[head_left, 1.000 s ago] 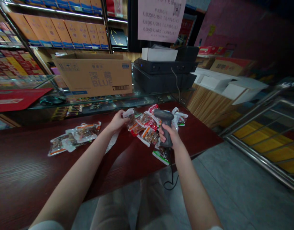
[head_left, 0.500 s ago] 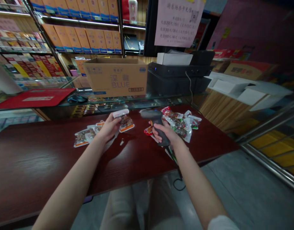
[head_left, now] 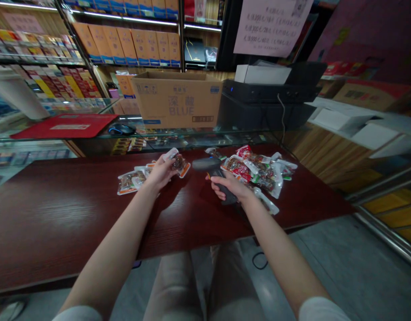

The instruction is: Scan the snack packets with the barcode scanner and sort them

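My left hand (head_left: 161,173) is closed on a snack packet (head_left: 180,164), a clear pouch with brown contents, a white top and an orange lower edge. Similar packets (head_left: 130,182) lie on the dark red table beside and under that hand. In my right hand (head_left: 229,185) is a dark grey barcode scanner (head_left: 207,164), gripped by its handle, its head pointing left toward the held packet. A heap of snack packets (head_left: 263,171), red, white and green, lies right of the scanner, partly behind it and my right hand.
The wooden table (head_left: 64,209) spans the front. Behind it a glass counter carries a cardboard box (head_left: 178,100), a computer mouse (head_left: 121,129), a red mat (head_left: 68,125) and a black machine (head_left: 268,96). A cable (head_left: 259,261) loops below the table edge. Shelves of boxes stand behind.
The view has tilted down and shifted left. The packet in my left hand has turned and tilted. The scanner stays in my right hand, and more of the right-hand heap shows.
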A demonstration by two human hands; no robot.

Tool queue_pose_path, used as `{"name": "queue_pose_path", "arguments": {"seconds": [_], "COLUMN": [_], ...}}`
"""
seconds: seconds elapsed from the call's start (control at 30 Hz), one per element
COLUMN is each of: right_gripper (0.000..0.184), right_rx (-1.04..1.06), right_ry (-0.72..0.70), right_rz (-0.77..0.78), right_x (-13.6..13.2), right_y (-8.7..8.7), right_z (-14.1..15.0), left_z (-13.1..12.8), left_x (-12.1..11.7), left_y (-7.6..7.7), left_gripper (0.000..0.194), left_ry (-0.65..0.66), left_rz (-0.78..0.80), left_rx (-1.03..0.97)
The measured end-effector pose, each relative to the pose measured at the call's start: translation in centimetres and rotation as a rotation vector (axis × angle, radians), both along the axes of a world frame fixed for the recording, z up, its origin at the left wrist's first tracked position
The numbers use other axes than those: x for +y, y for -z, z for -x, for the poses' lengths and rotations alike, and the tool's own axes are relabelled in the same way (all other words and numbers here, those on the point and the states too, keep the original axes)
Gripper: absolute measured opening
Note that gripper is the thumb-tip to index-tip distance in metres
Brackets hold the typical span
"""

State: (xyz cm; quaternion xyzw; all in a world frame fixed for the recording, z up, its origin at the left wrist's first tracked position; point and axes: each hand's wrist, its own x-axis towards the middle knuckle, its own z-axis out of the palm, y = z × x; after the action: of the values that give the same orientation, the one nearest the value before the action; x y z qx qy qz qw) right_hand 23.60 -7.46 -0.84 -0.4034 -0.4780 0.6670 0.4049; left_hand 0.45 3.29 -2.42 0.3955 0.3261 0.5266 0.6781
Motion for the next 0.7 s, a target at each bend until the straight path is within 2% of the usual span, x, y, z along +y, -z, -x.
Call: {"name": "queue_pose_path", "arguments": {"seconds": [0.23,0.37,0.43,0.53,0.6,0.7], "right_gripper": [0.033,0.034,0.036,0.04,0.04,0.036], "right_rx": [-0.007,0.015,0.041,0.089,0.13,0.194], "right_ry": [-0.028,-0.039,-0.037,-0.016,0.025,0.158], "right_rz": [-0.02,-0.003,-0.005,-0.01,-0.023,-0.076], "right_x": [-0.2,-0.4,-0.4,-0.5,-0.6,-0.5], "right_y": [0.3,0.2,0.1,0.0,-0.2,-0.5], "right_z": [0.4,0.2,0.0,-0.6,-1.2,-2.5], "left_z": [-0.6,-0.6,-0.3,0.6,1.3,1.9], "left_x": [-0.1,0.1,0.2,-0.1,-0.6,-1.7], "left_y": [0.3,0.3,0.0,-0.5,-0.9,-1.4], "left_gripper": [0.05,0.043,0.035,0.031,0.032,0.038], "left_ry": [0.027,-0.015,-0.119,-0.298,-0.359,-0.49], "left_rz": [-0.037,-0.05,-0.115,-0.308,-0.42,-0.512], "left_rx": [-0.015,0.117,0.335,0.827,1.14,1.413]}}
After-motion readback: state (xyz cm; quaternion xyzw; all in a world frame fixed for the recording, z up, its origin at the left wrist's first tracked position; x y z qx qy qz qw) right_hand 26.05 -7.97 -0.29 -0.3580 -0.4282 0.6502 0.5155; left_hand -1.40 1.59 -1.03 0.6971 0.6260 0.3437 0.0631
